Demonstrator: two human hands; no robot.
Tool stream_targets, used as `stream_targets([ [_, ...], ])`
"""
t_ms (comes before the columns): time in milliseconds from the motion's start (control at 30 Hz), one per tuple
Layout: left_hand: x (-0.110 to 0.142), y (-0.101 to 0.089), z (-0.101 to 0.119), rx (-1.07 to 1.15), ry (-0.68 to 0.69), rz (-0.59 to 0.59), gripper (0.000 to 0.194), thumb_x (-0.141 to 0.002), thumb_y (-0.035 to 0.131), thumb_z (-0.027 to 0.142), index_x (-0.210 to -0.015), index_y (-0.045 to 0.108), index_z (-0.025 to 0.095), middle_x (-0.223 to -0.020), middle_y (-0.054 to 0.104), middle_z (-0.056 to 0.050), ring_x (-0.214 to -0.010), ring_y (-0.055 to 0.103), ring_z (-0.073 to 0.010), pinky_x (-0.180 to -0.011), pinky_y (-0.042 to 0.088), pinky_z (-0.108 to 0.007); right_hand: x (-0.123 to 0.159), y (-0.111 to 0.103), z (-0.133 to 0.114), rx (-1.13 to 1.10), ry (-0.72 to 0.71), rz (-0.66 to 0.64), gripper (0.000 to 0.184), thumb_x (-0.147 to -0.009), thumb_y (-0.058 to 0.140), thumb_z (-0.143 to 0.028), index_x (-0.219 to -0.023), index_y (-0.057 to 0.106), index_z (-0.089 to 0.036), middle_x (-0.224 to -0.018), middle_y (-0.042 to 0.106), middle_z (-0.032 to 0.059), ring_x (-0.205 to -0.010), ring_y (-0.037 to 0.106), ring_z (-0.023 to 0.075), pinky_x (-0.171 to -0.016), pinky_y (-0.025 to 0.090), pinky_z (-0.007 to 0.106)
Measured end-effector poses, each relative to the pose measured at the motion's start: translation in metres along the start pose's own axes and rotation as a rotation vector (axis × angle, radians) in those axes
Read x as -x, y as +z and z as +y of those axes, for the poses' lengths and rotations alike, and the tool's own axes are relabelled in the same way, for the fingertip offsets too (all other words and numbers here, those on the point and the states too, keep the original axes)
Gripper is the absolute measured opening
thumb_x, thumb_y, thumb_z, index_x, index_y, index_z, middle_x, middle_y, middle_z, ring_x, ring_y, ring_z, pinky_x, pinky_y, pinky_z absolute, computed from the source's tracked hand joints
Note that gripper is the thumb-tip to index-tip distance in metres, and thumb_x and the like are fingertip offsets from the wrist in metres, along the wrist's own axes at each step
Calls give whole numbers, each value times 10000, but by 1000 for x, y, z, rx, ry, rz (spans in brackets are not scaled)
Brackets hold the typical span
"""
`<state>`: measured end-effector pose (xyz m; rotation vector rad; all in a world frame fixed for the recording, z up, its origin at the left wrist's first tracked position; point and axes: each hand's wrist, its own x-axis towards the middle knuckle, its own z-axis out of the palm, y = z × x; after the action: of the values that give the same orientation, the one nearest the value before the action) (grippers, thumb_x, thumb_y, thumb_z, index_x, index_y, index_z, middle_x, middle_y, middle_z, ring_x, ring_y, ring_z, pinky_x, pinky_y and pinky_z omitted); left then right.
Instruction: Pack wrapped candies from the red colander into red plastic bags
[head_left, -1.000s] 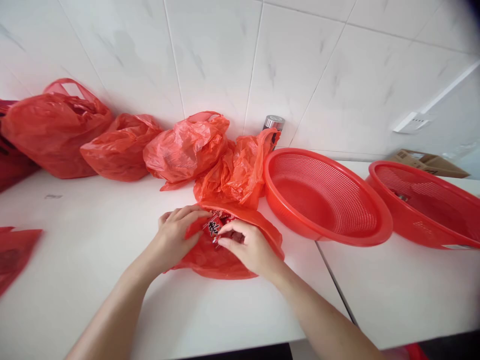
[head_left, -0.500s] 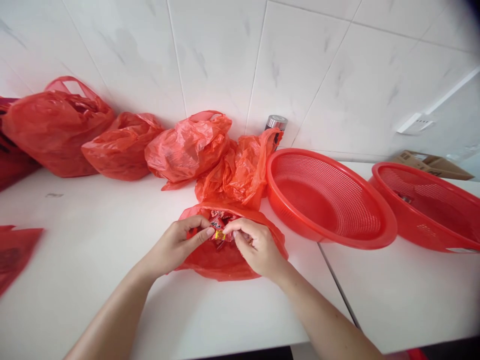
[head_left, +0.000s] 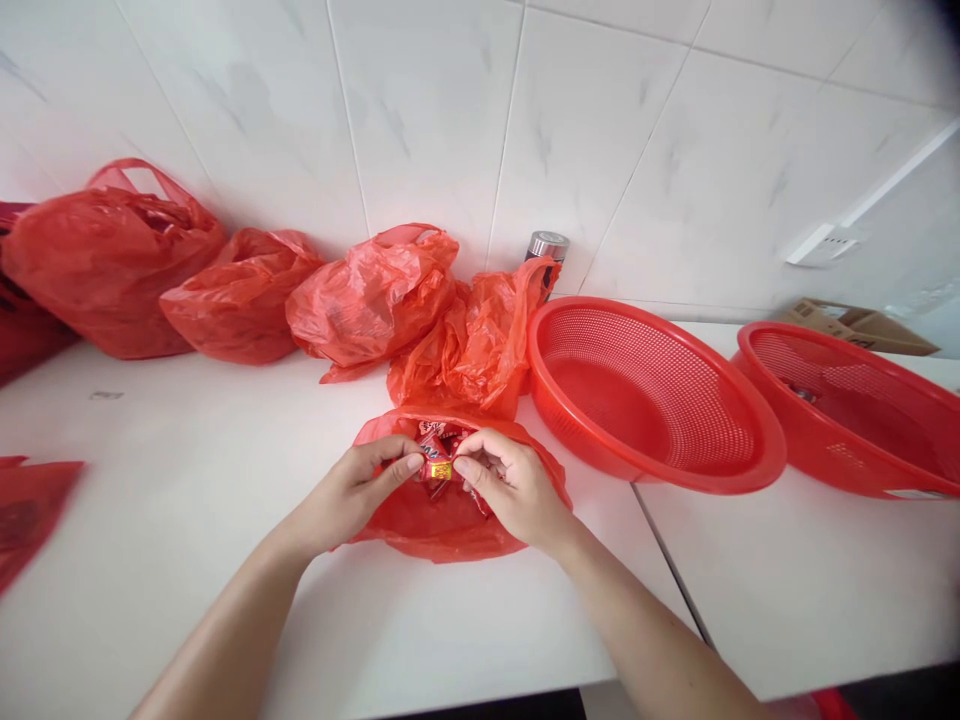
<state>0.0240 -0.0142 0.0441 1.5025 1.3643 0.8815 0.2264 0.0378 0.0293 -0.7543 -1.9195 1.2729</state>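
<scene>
Left hand (head_left: pixel 349 495): fingers pressed together, tips just beside the red wrapped packets (head_left: pixel 437 462).
Right hand (head_left: pixel 514 490): pinching, seemingly a packet; fingers hide it.
Red plastic bag (head_left: pixel 442 530): beneath both hands, packets inside.

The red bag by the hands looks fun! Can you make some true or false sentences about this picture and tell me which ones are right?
1. The left hand and the right hand are both over the open red bag. True.
2. The right hand is holding a blue cup. False: its fingers are at small red packets in the bag.
3. Two red baskets with little holes sit to the right of the hands. True.
4. The metal bottle stands next to the cardboard box. False: the metal bottle is by the wall behind an orange bag, and the cardboard box is far off to the right.
</scene>
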Motion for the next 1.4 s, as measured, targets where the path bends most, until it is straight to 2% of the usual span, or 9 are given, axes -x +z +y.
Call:
stream_targets([
  [267, 4, -1, 2, 140, 47, -50, 267, -929, 497, 403, -796, 615, 203, -817, 632, 4, -792, 564, -142, -774, 447, -255, -1, 0, -5, -383, 198, -65, 209, -866, 630, -390, -820, 584, -192, -645, 662, -17, -551, 607, 98, -544, 500, 223],
  [500, 3, -1, -2, 176, 104, -81, 136, -901, 576, 328, -872, 624, 204, -907, 651, -16, -903, 603, -171, -863, 456, -308, 0, 0, -5, -376, 112, -18, 153, -869, 639, -343, -838, 579, -206, -708, 673, -17, -606, 628, 98, -574, 526, 225],
  [700, 3, -1, -5, 94, 93, -58, 152, -891, 585, 345, -857, 613, 200, -873, 639, -14, -852, 592, -162, -829, 456, -315, 1, 0, -3, -335, 55, 7, 119, -875, 630, -324, -866, 591, -212, -748, 650, -21, -645, 637, 102, -585, 539, 229],
  [900, 2, -1, -4, 64, 82, -53, 168, -893, 576, 363, -855, 615, 204, -872, 637, -13, -856, 586, -163, -831, 455, -317, 1, -1, -5, -363, 71, -14, 129, -876, 628, -328, -855, 585, -208, -736, 655, -14, -675, 646, 114, -601, 543, 239],
  [1100, 1, -1, -6, 74, 76, -66, 186, -896, 567, 386, -883, 605, 205, -904, 638, -30, -892, 593, -182, -856, 458, -342, 0, -2, -6, -415, 127, -43, 192, -858, 643, -380, -832, 575, -202, -704, 668, -12, -585, 621, 104, -581, 537, 252],
  [1400, 3, -2, -6, 93, 85, -83, 170, -902, 567, 374, -884, 600, 208, -917, 638, -18, -905, 590, -172, -870, 449, -317, 0, -2, -4, -441, 135, -49, 168, -864, 641, -352, -835, 569, -204, -701, 669, -16, -591, 620, 101, -583, 526, 240],
])
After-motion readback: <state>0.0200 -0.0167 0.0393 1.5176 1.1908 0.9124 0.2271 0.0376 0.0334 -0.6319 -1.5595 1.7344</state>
